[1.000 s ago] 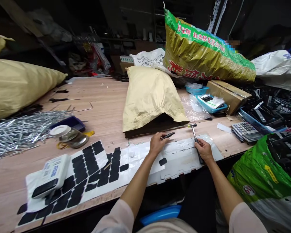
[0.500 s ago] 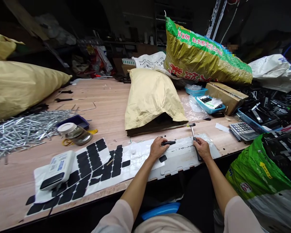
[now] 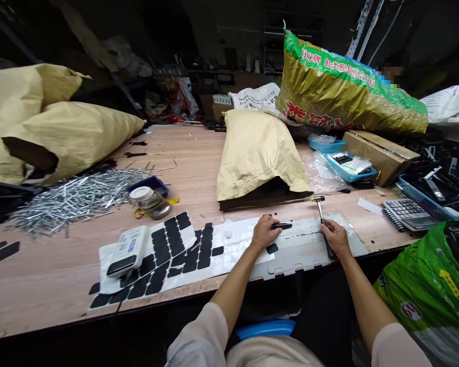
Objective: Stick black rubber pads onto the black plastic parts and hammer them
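Note:
My left hand (image 3: 264,233) is closed on a short black rod-like piece (image 3: 282,226), held flat over a pale metal plate (image 3: 302,250) at the table's front edge. My right hand (image 3: 335,237) grips the dark handle of a small hammer (image 3: 321,208), whose head rests on the table beyond the plate. A single black pad (image 3: 272,248) lies on the plate just below my left hand. White sheets carrying several black rounded pads (image 3: 176,250) spread to the left.
A tan sack (image 3: 260,153) lies behind the plate. A heap of metal pins (image 3: 72,196), a jar (image 3: 149,200) and a white box (image 3: 129,250) are at left. Blue trays (image 3: 348,168), a calculator (image 3: 409,213) and a green bag (image 3: 424,285) crowd the right.
The view has swung left, showing more of the left table. My left hand brought the black piece down from a raised tilt to lie flat on the plate. The hammer stayed put.

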A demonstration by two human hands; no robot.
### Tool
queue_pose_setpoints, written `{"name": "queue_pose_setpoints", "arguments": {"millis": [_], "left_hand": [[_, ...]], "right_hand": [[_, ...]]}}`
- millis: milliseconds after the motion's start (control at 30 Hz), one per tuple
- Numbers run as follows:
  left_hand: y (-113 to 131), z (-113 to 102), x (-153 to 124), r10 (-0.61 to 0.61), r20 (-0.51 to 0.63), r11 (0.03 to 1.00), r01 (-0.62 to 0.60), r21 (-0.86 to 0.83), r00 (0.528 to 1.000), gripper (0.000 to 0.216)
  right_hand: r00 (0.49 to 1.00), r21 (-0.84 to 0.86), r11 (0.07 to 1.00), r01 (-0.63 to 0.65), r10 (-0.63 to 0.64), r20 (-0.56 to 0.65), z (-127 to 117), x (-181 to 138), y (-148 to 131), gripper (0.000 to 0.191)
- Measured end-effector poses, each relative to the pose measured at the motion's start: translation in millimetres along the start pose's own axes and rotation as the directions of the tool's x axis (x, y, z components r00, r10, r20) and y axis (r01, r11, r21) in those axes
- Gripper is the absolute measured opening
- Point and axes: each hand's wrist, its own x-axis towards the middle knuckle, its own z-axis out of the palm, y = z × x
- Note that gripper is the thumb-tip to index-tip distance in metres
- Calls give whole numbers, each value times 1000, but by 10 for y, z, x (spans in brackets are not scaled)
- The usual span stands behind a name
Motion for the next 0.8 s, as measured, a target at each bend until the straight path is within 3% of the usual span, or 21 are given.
{"name": "queue_pose_setpoints", "arguments": {"millis": [167, 333, 567, 800], "left_hand": [[16, 1, 7, 2, 5, 1000, -2, 16, 1000, 19], [45, -12, 19, 16, 20, 999, -17, 43, 1000, 18], [23, -8, 45, 7, 18, 998, -9, 69, 1000, 15], [57, -27, 40, 2, 28, 999, -3, 53, 1000, 16]], "right_hand": [[1000, 50, 999, -2, 2, 8, -31, -33, -94, 44], [998, 33, 998, 53, -52, -22, -74, -363, -277, 46], [987, -96, 989, 110, -98, 125, 54, -945, -548, 40], [955, -236, 935, 265, -220, 200, 221, -1021, -721, 36]]}}
